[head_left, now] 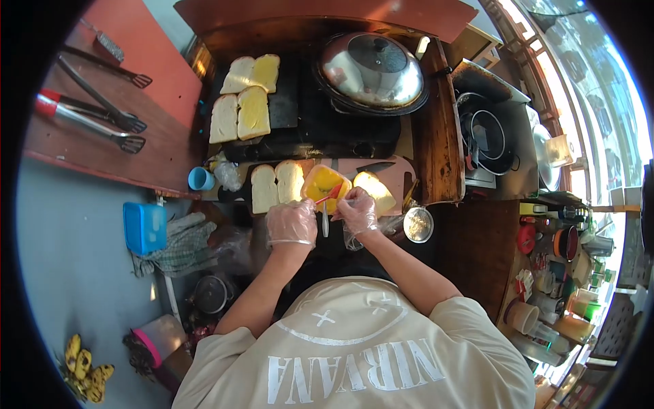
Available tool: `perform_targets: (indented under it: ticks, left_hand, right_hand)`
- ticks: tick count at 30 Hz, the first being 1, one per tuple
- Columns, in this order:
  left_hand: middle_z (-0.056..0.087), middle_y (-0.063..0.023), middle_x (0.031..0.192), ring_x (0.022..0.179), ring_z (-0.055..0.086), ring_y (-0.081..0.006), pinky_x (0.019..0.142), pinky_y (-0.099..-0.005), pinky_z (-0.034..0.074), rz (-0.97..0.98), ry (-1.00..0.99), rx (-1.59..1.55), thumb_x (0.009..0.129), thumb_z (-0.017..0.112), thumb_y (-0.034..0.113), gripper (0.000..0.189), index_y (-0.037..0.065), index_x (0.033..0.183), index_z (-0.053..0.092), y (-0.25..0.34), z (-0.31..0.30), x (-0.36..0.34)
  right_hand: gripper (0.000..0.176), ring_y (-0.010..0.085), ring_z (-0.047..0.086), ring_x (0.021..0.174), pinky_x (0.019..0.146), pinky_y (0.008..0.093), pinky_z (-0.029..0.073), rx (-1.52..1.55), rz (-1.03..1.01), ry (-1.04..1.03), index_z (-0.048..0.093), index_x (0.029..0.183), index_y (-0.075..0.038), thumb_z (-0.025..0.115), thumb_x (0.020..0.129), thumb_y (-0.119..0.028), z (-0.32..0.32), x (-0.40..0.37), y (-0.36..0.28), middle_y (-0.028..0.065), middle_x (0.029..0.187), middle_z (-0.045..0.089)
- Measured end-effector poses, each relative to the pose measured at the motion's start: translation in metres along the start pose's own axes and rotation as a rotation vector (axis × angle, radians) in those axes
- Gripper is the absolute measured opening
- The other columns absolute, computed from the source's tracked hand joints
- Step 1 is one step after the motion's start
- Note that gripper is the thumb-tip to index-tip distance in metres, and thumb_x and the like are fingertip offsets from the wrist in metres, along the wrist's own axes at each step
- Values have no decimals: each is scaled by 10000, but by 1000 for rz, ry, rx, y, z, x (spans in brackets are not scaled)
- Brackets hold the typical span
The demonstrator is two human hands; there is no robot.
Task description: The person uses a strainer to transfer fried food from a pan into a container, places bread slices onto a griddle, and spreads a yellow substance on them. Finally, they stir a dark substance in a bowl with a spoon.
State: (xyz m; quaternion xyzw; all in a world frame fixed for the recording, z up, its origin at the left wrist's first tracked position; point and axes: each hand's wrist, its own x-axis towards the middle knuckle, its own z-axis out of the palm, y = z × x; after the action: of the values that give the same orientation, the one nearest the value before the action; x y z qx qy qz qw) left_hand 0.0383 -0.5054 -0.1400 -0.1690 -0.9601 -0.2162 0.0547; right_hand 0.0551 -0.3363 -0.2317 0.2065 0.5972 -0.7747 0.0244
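Note:
My left hand (293,223), in a clear plastic glove, is closed around the handle of a small red spatula (334,192). The spatula's head rests inside a square plastic tub (310,183) of yellow spread. At the tub's right edge, my gloved right hand (357,210) has its fingers curled together; what they pinch is hidden. A metal utensil handle (325,225) sticks out below the tub, between my hands. Two bread slices (277,187) lie left of the tub. A bread slice (375,193) with yellow on it lies by my right hand.
Paired bread slices (253,112), some spread yellow, lie on the black stove top. A lidded pan (373,71) stands beside them. A knife (375,167) lies on the pink cutting board (402,170). Nearby are a blue cup (200,178) and a metal bowl (418,225).

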Motion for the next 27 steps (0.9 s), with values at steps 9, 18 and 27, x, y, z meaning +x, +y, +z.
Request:
perform_targets:
  ticks: [9,18,27]
  left_hand:
    - [676,-172,718,630,654,-291,609,-390,496,-432,-19,-514,883,704,151,150,23,942,753,-38,30,-40]
    - [683,-79,728,654,640,-144,623,-300,495,-595,30,-736,911,677,89,129,-1,972,745,-94,94,-62]
    - [692,-65,785,689,632,-177,665,-295,500,-544,45,-536,909,657,67,106,31,978,730,-193,86,-29]
  right_hand:
    - [177,160,650,535,516,295,581,9,-19,-20,496,913,36,637,851,-52,-2,2,22,91,725,616]
    - [179,183,660,557,543,295,600,-24,273,20,492,970,1,635,887,-69,11,28,37,105,740,648]
    - [164,185,660,573,559,304,609,0,358,82,500,989,2,617,899,-69,9,33,49,114,755,646]
